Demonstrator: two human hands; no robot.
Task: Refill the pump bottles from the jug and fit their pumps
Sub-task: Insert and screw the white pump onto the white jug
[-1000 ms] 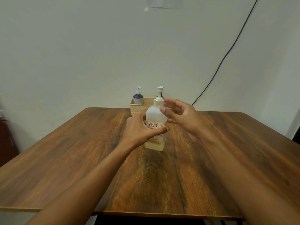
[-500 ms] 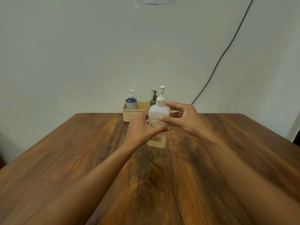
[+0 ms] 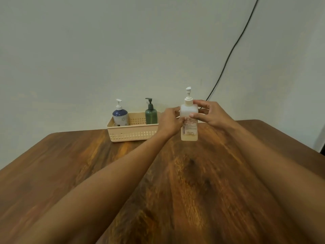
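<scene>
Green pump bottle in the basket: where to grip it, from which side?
Probably the green bottle's upper body, below the pump collar, from above and in front. It stands upright in the basket's far right corner; walls hem in its base.

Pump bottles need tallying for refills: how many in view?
3. A blue-and-white bottle at the basket's left end, a green bottle at its right end, and a white bottle gripped by the left hand and right hand beside the basket. None looks hidden.
</scene>
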